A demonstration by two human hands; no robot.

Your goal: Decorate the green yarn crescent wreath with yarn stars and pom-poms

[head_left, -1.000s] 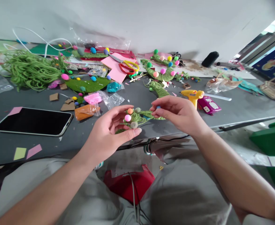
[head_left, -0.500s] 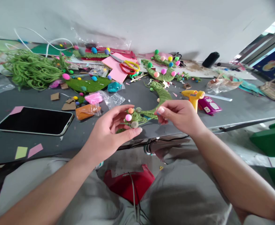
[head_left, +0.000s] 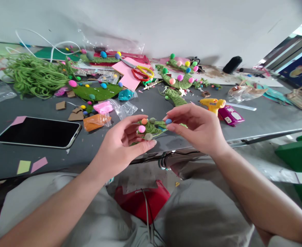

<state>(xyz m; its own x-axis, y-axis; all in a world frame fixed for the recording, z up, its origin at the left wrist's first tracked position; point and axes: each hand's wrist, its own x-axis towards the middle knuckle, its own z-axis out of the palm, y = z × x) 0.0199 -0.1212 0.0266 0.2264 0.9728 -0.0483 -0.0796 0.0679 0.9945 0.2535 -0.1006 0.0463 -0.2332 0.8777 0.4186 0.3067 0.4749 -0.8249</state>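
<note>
My left hand (head_left: 122, 145) is curled round a green yarn-wrapped piece (head_left: 151, 128) above the table's front edge. Small balls sit on that piece: an orange ball (head_left: 144, 121), a pink ball (head_left: 141, 129) and greyish ones. Between the thumb and fingertips of my right hand (head_left: 197, 128) is a small blue ball (head_left: 168, 121), just right of the yarn piece. Behind my right hand lies a green yarn-wrapped crescent (head_left: 175, 96), partly hidden by it.
A yellow glue gun (head_left: 212, 104) and a purple packet (head_left: 230, 115) lie to the right. Scissors (head_left: 142, 73) rest on pink paper farther back. A phone (head_left: 39, 132), an orange packet (head_left: 95, 122) and a heap of green yarn (head_left: 36, 76) are on the left.
My right hand has turned and shifted slightly left and up, bringing the blue ball into plain sight beside the yarn piece. My left hand stays nearly still.
</note>
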